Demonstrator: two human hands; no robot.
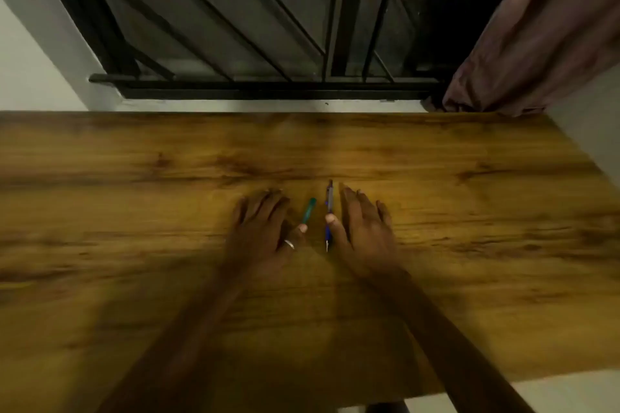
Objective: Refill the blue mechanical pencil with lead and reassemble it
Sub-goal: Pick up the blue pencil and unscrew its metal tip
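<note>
A blue mechanical pencil [329, 211] lies on the wooden table [134, 194], its tip pointing toward me. Just left of it lies a short green tube [308, 210], slightly tilted. My right hand [364, 228] rests flat on the table to the right of the pencil, fingers spread, thumb tip touching the pencil's barrel. To the left of the green tube my left hand [263, 228] lies flat too, a ring on one finger and the thumb tip at the tube's near end. Neither hand holds anything. The picture is blurred.
A window with black metal bars [235, 27] runs along the table's far edge. A brownish curtain [536, 43] hangs at the back right. The table's right edge slants toward me, and its near edge lies close to my body.
</note>
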